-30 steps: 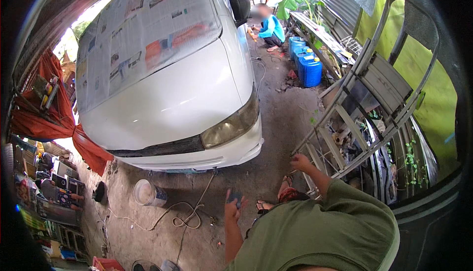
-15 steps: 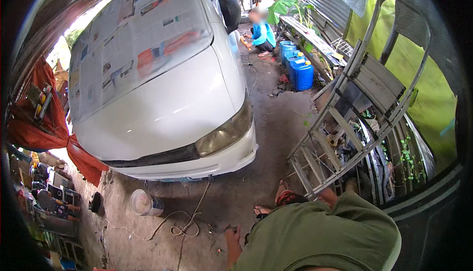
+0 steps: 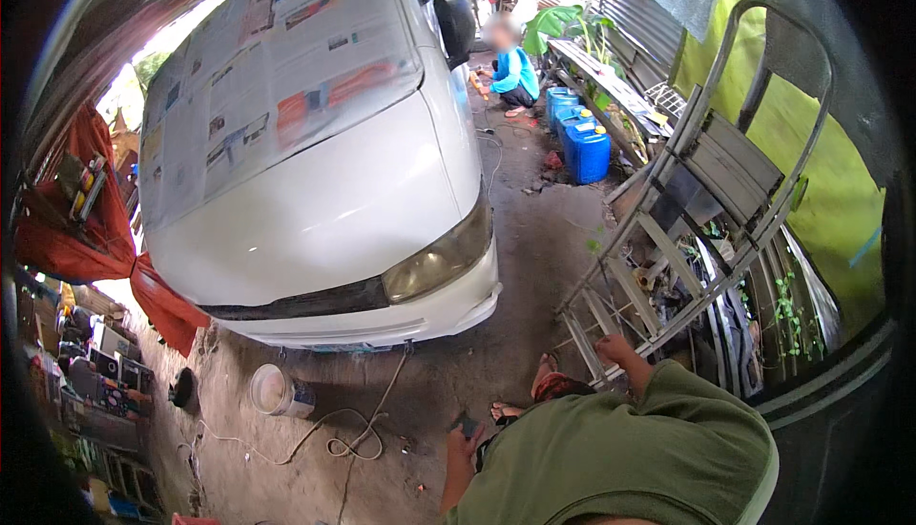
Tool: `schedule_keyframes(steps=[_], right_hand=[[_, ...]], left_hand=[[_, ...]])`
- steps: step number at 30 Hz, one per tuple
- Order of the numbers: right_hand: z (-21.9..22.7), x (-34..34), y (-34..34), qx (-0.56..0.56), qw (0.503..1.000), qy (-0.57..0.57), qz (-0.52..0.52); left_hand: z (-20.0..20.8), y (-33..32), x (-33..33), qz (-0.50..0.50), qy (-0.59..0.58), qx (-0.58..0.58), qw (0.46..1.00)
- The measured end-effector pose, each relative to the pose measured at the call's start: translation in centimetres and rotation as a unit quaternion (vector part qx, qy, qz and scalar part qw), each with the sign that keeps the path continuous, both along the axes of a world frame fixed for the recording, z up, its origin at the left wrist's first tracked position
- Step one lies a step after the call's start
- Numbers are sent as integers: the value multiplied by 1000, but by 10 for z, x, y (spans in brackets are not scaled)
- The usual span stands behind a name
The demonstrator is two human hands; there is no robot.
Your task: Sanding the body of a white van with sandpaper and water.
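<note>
My left hand [image 3: 464, 443] is low beside my body, closed on a small dark flat piece [image 3: 468, 425] whose kind I cannot make out. In front of the lower steps of a grey metal stepladder [image 3: 673, 255], my right hand [image 3: 616, 348] is raised with its fingers curled. Whether it touches the ladder or holds anything does not show. Ahead and to the left stands a white van [image 3: 315, 229], its windscreen covered with newspaper [image 3: 229, 148] under a cloudy film. Its cloudy headlight [image 3: 437, 262] faces me.
A white bucket [image 3: 277, 393] lies or leans on the ground near a loose rope [image 3: 358, 444]. Blue jerrycans [image 3: 585, 151] line the right side, where a person in a blue top [image 3: 515, 76] squats by the van. Red cloth [image 3: 162, 305] hangs at the left.
My right hand has risen from beside my body into view in front of the ladder. The dark piece in my left hand now shows more plainly. The view has shifted slightly.
</note>
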State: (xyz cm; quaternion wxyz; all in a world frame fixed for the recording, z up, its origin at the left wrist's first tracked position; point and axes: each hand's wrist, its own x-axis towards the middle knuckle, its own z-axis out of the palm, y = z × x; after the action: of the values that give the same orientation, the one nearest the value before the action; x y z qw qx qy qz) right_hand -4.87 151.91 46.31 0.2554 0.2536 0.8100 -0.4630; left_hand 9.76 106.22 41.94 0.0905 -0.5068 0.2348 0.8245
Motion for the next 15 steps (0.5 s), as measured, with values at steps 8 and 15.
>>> schedule_keyframes(steps=[8,15], right_hand=[[-29,29,15,15,997,-78,-10],[-39,-1,-2,16,997,-44,56]], left_hand=[[-3,-28,107,-514,141,-664,524],[3,-39,114,-686,12,-496,532]])
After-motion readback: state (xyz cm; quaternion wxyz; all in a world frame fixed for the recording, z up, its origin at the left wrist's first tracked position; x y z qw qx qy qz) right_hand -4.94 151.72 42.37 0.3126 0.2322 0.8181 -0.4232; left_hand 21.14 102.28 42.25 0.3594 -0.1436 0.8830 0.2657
